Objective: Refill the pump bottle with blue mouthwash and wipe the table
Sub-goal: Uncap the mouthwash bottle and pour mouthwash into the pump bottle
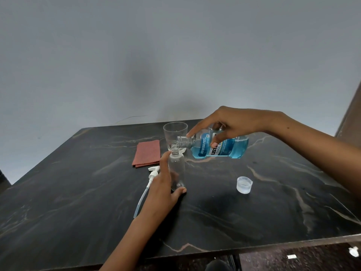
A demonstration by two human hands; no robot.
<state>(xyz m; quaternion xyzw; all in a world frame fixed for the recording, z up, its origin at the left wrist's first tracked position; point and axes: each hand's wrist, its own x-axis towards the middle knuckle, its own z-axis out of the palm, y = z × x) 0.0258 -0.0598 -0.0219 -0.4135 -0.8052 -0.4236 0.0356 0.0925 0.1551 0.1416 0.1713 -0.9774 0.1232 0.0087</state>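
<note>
Pump bottle [176,170] is standing upright on the bench [254,208], neck open and looking empty so far, with your left hand [163,185] wrapped round its body to steady it. Your right hand [230,124] grips the mouthwash bottle [216,145] from above, tipped nearly flat so its long axis runs left-right and its open mouth sits just above and a touch right of the pump bottle's neck. That mouth-over-neck lineup is what the pour hinges on, and the neck is narrow, so I'd guess a slow tilt is the safe bet. Label reads "LIS..." (rest is hidden by your fingers) and "COOL M..."; smaller print is too tiny to read. Pump head [152,174] lies left of your left hand, cap [244,184] off to the right, folded cloth [146,153] and a glass [175,136] behind.
</note>
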